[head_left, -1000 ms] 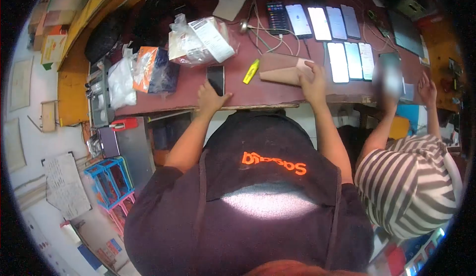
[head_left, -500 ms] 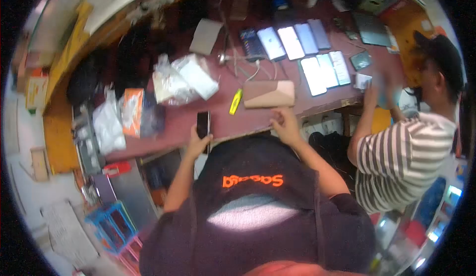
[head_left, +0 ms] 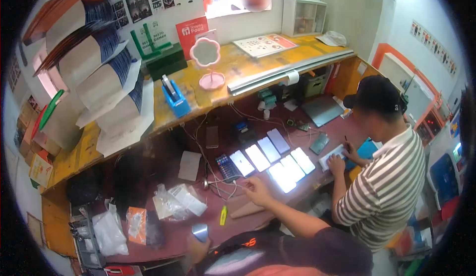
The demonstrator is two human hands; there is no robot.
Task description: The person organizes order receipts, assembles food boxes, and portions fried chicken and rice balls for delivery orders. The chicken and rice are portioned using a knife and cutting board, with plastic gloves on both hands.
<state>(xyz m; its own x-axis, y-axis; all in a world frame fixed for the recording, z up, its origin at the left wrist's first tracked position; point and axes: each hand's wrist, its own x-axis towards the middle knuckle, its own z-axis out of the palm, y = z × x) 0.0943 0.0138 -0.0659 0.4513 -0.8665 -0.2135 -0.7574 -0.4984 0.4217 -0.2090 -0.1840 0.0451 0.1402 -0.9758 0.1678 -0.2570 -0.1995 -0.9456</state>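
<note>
At the table's near edge my left hand (head_left: 199, 248) grips a smartphone (head_left: 200, 232); its face shows pale and the hand is a little blurred. My right hand (head_left: 258, 192) reaches forward over a brown-and-tan wallet-like case (head_left: 248, 204), its fingers loosely bent and apart, with nothing seen in them. Close to those fingertips lie a white charging cable (head_left: 234, 183) and a dark panel with coloured rows (head_left: 227, 167). Several phones with lit screens (head_left: 256, 158) lie beyond, to the right. A yellow highlighter (head_left: 223, 215) lies between my hands.
A co-worker in a striped shirt (head_left: 382, 191) stands at the right, hands over a white pad (head_left: 331, 158). Plastic-wrapped packets (head_left: 178, 201) and an orange box (head_left: 137, 225) lie left. A yellow shelf (head_left: 198, 100) overhangs the back, holding a pink mirror (head_left: 205, 53) and tape dispenser (head_left: 174, 97).
The view has tilted up, bringing the shelf and wall into sight. My right hand has moved forward from the table edge past the case. The phone in my left hand has tilted.
</note>
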